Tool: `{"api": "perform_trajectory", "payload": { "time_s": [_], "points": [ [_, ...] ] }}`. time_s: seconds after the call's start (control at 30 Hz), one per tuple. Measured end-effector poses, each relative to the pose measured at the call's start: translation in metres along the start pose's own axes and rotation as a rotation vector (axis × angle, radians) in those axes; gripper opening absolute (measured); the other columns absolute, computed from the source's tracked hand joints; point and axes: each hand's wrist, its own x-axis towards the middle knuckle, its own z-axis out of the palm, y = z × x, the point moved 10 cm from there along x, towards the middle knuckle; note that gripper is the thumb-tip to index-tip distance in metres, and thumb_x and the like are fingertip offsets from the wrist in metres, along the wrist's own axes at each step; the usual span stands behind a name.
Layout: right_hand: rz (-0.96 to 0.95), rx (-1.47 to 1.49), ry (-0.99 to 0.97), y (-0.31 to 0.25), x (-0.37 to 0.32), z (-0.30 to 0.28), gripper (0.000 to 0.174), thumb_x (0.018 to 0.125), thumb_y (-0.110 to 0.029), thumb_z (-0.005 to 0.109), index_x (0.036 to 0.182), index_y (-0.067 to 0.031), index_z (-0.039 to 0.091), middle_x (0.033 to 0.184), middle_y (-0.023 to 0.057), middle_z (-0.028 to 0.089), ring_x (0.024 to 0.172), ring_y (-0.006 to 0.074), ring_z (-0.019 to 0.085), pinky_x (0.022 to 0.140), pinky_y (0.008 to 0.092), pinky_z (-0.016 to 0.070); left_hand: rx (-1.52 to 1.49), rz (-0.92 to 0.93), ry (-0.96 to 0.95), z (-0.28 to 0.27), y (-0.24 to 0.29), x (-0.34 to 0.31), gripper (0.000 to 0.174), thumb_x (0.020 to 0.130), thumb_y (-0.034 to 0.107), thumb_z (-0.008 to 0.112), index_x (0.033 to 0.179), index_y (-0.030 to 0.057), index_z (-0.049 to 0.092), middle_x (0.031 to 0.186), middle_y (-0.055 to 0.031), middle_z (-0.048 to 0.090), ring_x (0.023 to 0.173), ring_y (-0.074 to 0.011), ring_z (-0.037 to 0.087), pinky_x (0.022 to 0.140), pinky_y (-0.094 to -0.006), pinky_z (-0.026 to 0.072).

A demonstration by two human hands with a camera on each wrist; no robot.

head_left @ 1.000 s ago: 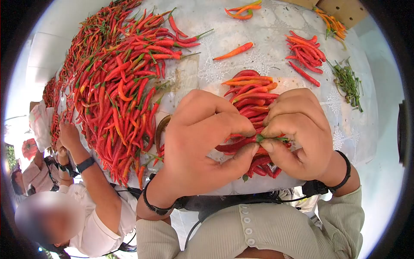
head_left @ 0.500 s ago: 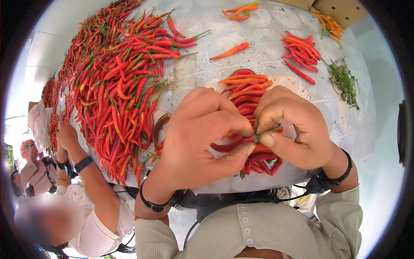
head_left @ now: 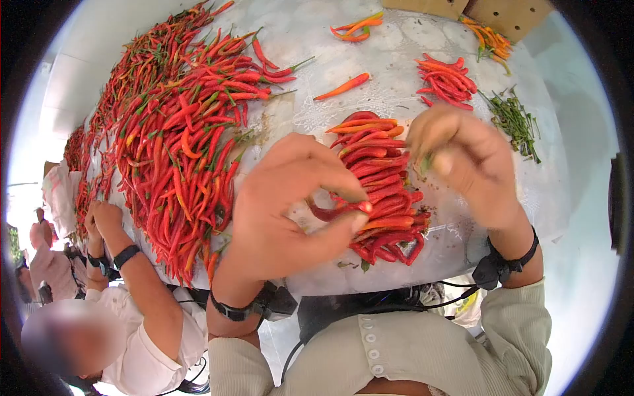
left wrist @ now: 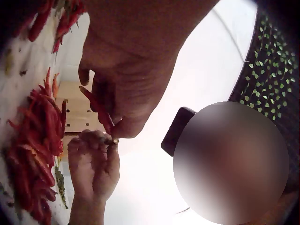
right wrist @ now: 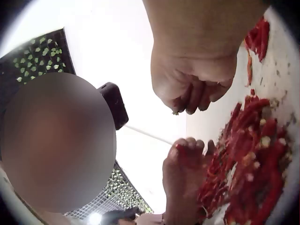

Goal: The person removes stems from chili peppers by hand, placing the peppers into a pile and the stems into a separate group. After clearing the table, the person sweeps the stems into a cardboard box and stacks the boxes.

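Observation:
My left hand (head_left: 284, 204) pinches a red chili pepper (head_left: 325, 212) between thumb and forefinger, its stemless pale end at the fingertips. In the left wrist view this chili (left wrist: 97, 106) slants out from the curled fingers. To the right, apart from it, my right hand (head_left: 472, 158) is blurred, with a small green chili stem (head_left: 426, 162) between its thumb and fingers. Below and between both hands lies a stacked row of red chilies (head_left: 380, 178), a few of them orange. Several ends without stems show in the right wrist view.
A large heap of red chilies with stems (head_left: 178, 145) covers the table's left side. Farther back lie a lone orange chili (head_left: 342, 87), a small red pile (head_left: 447, 82), orange chilies (head_left: 487, 38), green stems (head_left: 517, 123) and a cardboard box (head_left: 508, 16). Another person (head_left: 142, 317) works at left.
Both hands met at the chili's stem end before. Now the green stem is off the chili, and my right hand has moved right and up with it, uncovering more of the row.

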Motion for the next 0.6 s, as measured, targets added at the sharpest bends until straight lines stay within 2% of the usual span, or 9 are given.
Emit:
{"api": "perform_trajectory", "payload": {
  "time_s": [0.07,0.1,0.17,0.2,0.27,0.37,0.47,0.57,0.6],
  "points": [
    [-0.047,-0.186,0.296,-0.004,-0.001,-0.044,0.021,0.090,-0.020,0.068,0.098,-0.0007,0.066,0.088,0.0083,0.065,0.085,0.0197,0.061,0.078,0.0332,0.0477,-0.134,-0.053,0.023,-0.006,-0.010,-0.001,0.022,0.075,0.017,0.076,0.089,0.0033,0.068,0.088,-0.0057,0.061,0.084,-0.0181,0.056,0.089,-0.0339,0.0418],
    [-0.073,-0.276,0.445,-0.008,-0.004,-0.068,0.023,0.090,-0.021,0.069,0.098,-0.0006,0.067,0.090,0.0085,0.066,0.086,0.0192,0.062,0.079,0.0327,0.0480,-0.278,-0.094,0.088,-0.009,-0.020,-0.003,0.019,0.077,0.013,0.074,0.091,0.0025,0.067,0.089,-0.0049,0.063,0.084,-0.0159,0.057,0.084,-0.0319,0.0437],
    [-0.141,-0.959,0.685,-0.033,-0.013,-0.109,0.024,0.089,-0.025,0.069,0.099,-0.0026,0.069,0.095,0.0090,0.069,0.090,0.0213,0.065,0.081,0.0343,0.0491,-0.564,-0.175,0.214,-0.014,-0.039,-0.007,0.015,0.082,0.005,0.072,0.095,0.0009,0.066,0.092,-0.0033,0.065,0.085,-0.0116,0.059,0.075,-0.0280,0.0476],
    [-0.131,-1.120,0.715,-0.036,-0.015,-0.124,0.023,0.089,-0.024,0.068,0.099,-0.0032,0.069,0.095,0.0093,0.070,0.091,0.0229,0.065,0.081,0.0359,0.0492,-0.660,-0.313,0.226,-0.013,-0.049,-0.014,0.016,0.089,0.008,0.068,0.101,-0.0012,0.064,0.096,-0.0037,0.065,0.087,-0.0083,0.058,0.076,-0.0251,0.0476],
    [-0.108,-1.439,0.767,-0.039,-0.021,-0.149,0.021,0.089,-0.023,0.065,0.097,-0.0046,0.070,0.096,0.0097,0.070,0.092,0.0262,0.065,0.082,0.0392,0.0496,-0.731,-0.379,0.232,-0.010,-0.056,-0.014,0.017,0.091,0.009,0.066,0.104,-0.0014,0.064,0.097,-0.0046,0.065,0.086,-0.0087,0.058,0.077,-0.0247,0.0479],
    [0.176,-1.603,0.613,-0.013,-0.025,-0.179,0.018,0.088,-0.020,0.063,0.097,-0.0057,0.070,0.095,0.0121,0.070,0.095,0.0324,0.064,0.083,0.0437,0.0490,-0.878,-0.420,0.240,-0.004,-0.065,-0.015,0.020,0.093,0.010,0.063,0.109,-0.0021,0.063,0.098,-0.0053,0.066,0.086,-0.0100,0.060,0.078,-0.0254,0.0492],
    [0.346,-1.720,0.571,-0.002,-0.029,-0.188,0.018,0.088,-0.020,0.061,0.096,-0.0056,0.070,0.097,0.0124,0.069,0.096,0.0334,0.064,0.083,0.0446,0.0486,-0.988,-0.448,0.230,-0.001,-0.072,-0.014,0.021,0.095,0.010,0.063,0.112,-0.0026,0.062,0.099,-0.0059,0.066,0.086,-0.0111,0.060,0.078,-0.0261,0.0499],
    [0.372,-1.768,0.529,0.004,-0.030,-0.190,0.019,0.088,-0.020,0.063,0.099,-0.0059,0.070,0.104,0.0127,0.068,0.098,0.0335,0.063,0.086,0.0443,0.0492,-1.064,-0.484,0.235,0.000,-0.078,-0.017,0.022,0.094,0.009,0.063,0.113,-0.0020,0.061,0.100,-0.0058,0.067,0.088,-0.0114,0.061,0.080,-0.0263,0.0500],
    [0.208,-1.702,0.547,-0.003,-0.023,-0.179,0.020,0.088,-0.019,0.064,0.101,-0.0062,0.069,0.106,0.0126,0.068,0.098,0.0333,0.063,0.086,0.0436,0.0494,-1.090,-0.494,0.240,0.001,-0.079,-0.018,0.022,0.094,0.008,0.063,0.113,-0.0017,0.061,0.100,-0.0056,0.067,0.089,-0.0115,0.061,0.081,-0.0264,0.0500]
  ]
}}
